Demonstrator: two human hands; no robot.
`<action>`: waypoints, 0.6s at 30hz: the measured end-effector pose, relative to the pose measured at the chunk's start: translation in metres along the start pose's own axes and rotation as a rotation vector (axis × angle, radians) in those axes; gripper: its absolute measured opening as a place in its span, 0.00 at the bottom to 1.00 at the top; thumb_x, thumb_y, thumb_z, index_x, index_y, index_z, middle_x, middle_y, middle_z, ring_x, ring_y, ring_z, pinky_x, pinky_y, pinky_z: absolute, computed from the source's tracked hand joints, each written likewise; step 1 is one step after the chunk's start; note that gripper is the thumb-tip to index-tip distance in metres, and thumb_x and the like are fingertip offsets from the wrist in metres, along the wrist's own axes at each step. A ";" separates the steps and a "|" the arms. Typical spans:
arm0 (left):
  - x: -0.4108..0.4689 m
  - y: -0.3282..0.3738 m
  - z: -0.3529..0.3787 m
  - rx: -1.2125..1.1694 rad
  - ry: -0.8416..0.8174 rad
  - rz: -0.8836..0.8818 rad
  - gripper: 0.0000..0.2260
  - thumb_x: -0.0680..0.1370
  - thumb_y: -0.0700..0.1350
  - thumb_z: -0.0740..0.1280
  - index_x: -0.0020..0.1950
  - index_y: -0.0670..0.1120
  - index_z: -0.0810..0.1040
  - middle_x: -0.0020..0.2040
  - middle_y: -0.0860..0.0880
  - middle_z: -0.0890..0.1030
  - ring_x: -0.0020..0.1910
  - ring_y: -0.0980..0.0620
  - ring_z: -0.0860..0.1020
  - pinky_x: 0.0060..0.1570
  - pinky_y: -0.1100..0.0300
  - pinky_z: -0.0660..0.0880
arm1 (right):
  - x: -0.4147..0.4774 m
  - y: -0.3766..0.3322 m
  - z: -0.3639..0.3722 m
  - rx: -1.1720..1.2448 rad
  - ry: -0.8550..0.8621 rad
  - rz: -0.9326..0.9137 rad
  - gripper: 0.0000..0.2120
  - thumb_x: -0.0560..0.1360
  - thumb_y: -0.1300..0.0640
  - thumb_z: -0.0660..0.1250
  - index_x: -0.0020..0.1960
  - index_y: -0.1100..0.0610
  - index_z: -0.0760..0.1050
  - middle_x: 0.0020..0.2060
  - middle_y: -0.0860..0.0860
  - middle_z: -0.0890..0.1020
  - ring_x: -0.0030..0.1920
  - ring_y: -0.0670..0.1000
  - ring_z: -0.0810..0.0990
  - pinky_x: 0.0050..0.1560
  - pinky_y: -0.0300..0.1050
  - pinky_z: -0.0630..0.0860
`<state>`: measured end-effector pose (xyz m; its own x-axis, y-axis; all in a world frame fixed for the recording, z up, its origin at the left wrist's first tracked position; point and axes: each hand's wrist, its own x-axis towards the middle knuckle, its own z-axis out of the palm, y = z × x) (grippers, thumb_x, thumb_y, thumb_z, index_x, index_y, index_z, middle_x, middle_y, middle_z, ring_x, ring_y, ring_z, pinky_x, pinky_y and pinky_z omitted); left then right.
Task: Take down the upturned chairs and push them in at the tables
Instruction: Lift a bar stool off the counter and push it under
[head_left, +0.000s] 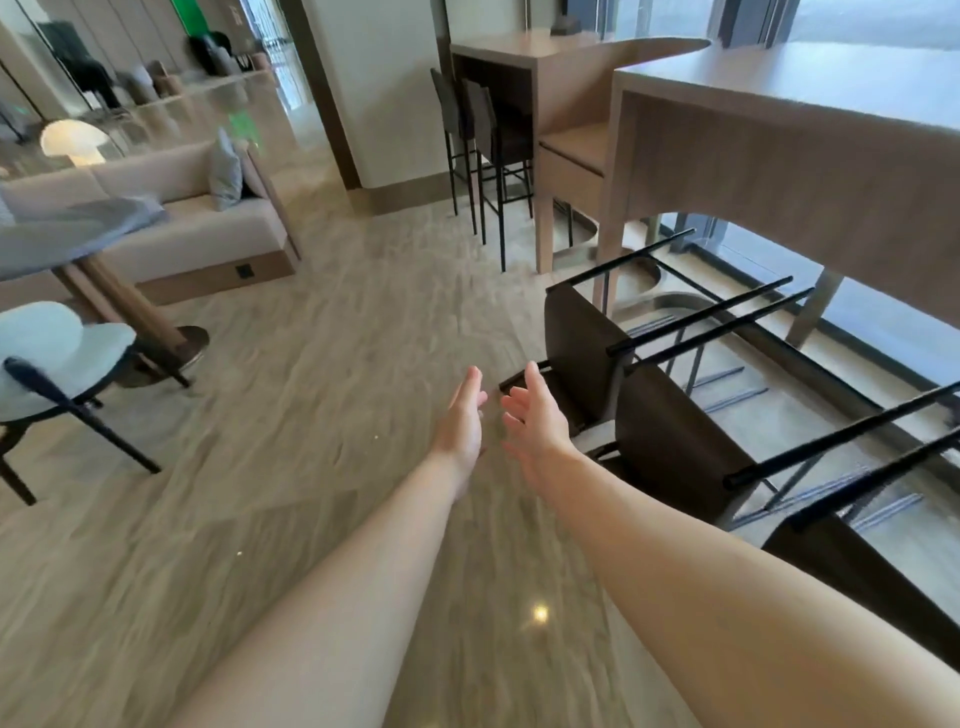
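Right, both bare forearms reach out over the pale floor (291, 395). Left hand (464, 415) flat, fingers straight and together, palm facing right, holding nothing. Right hand (535, 410) just beside it, fingers loosely spread and slightly curled, also empty; its fingertips are near the first tipped chair (582, 348) but contact cannot be told. Three dark bar chairs lie on their sides at right under the long wooden counter (779, 135), thin black legs pointing up and right: the first one, a second chair (675, 441) just behind it, a third chair (852, 577) at the right edge, partly cut off. Left: a pale round seat (57, 364) and a blurred round table (62, 228). Farther: beige sofa (208, 218). Far back, two upright stools (483, 124) stand tucked at a second counter (524, 57).
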<state>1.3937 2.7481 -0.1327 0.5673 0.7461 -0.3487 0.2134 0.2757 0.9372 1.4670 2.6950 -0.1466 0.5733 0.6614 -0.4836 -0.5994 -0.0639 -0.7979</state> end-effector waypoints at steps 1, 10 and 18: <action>0.023 0.008 0.001 0.006 -0.005 0.001 0.26 0.81 0.63 0.50 0.77 0.54 0.61 0.74 0.51 0.66 0.73 0.52 0.63 0.71 0.48 0.60 | 0.022 -0.012 0.005 0.001 0.006 0.001 0.31 0.78 0.36 0.59 0.71 0.57 0.70 0.68 0.52 0.75 0.69 0.51 0.71 0.70 0.56 0.65; 0.176 0.061 -0.007 0.050 -0.054 0.020 0.26 0.81 0.63 0.50 0.77 0.55 0.60 0.75 0.50 0.65 0.73 0.51 0.63 0.69 0.47 0.60 | 0.156 -0.076 0.045 -0.020 0.011 -0.011 0.32 0.78 0.35 0.58 0.72 0.57 0.69 0.68 0.51 0.74 0.70 0.52 0.70 0.67 0.53 0.64; 0.328 0.101 -0.069 0.050 -0.143 0.016 0.22 0.83 0.59 0.49 0.76 0.56 0.61 0.76 0.50 0.64 0.74 0.49 0.61 0.70 0.43 0.59 | 0.286 -0.087 0.115 -0.067 0.207 -0.023 0.32 0.78 0.35 0.57 0.73 0.55 0.68 0.67 0.53 0.75 0.65 0.53 0.72 0.72 0.55 0.63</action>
<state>1.5458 3.0623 -0.1524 0.6779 0.6548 -0.3343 0.2413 0.2314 0.9425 1.6190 2.9760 -0.1740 0.6933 0.4959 -0.5229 -0.5503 -0.1042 -0.8284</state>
